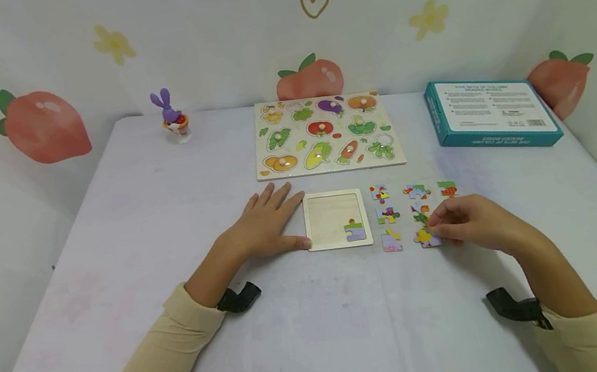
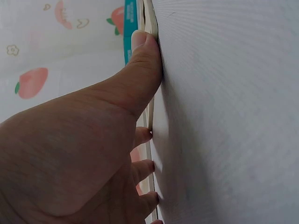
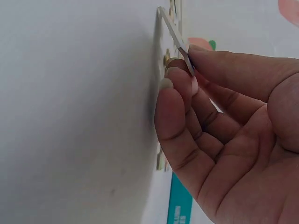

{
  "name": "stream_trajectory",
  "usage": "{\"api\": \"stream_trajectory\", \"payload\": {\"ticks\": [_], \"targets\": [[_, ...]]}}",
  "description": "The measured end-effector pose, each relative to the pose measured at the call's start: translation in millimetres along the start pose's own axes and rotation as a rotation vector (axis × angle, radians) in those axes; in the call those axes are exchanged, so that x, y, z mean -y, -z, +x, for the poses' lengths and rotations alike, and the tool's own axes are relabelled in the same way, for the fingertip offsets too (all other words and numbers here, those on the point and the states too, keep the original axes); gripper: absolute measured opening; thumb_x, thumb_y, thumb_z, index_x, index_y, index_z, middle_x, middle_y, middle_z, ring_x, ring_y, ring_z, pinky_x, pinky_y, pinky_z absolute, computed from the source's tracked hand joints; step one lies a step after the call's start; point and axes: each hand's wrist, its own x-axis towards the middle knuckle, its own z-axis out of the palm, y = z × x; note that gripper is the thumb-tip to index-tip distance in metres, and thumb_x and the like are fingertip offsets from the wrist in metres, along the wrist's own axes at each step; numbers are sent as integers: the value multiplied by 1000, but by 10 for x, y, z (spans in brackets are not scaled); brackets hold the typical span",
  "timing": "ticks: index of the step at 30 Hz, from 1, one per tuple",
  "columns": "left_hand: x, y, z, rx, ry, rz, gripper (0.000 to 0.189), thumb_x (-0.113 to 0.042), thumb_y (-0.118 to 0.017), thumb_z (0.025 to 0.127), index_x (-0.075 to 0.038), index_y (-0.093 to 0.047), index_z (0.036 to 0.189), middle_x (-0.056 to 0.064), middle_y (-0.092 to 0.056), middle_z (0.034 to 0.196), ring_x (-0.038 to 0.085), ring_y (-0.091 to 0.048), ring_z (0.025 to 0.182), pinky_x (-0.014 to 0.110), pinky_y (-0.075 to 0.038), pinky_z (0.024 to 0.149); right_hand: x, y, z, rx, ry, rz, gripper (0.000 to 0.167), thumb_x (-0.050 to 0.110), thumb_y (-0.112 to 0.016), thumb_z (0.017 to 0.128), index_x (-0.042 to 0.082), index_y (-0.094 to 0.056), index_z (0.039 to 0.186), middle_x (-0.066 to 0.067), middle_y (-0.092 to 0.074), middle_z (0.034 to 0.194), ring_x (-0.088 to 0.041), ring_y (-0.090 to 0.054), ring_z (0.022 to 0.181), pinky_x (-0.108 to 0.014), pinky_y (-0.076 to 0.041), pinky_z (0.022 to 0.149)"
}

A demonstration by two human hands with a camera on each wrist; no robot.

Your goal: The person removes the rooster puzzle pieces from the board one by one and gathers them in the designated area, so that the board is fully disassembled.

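A small square wooden puzzle tray (image 1: 332,193) lies in the middle of the table, with one green and lilac jigsaw piece (image 1: 355,232) in its lower right corner. My left hand (image 1: 263,230) is spread flat beside it, thumb and index fingertip at the tray's left edge. To the right of the tray, my right hand (image 1: 476,222) pinches a jigsaw piece (image 3: 172,31) between thumb and fingers. In the right wrist view this piece is tilted, its far edge close to the table. Several loose jigsaw pieces (image 1: 387,215) lie in columns between tray and right hand.
Behind the tray lies a wooden vegetable peg board (image 1: 297,127). A teal box (image 1: 493,110) with a white label lies at the back right. At the back left stands a purple rabbit figurine (image 1: 167,109). A printed cloth (image 1: 214,35) hangs behind the table.
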Motion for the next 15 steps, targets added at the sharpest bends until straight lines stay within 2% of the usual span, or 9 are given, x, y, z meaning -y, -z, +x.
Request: {"api": "stream_trajectory", "payload": {"ticks": [4,15], "targets": [[-13,13,-4,2,-3,-5,99,-67,-63,87,-18,-20,162,12,-9,167,37,3,152,57,-5,119,-52,-5,-18,-10,-17,7,21,16,-73,93,-1,-70,106,-5,-65,83,-21,-59,71,-29,-53,61],[-16,7,-7,0,5,-6,99,-67,-63,88,-19,-20,162,12,-9,167,36,3,152,57,-5,119,-91,8,-1,-15,16,38,22,10,-75,90,-4,-67,105,-7,-62,80,-21,-58,70,-28,-53,60]]}}
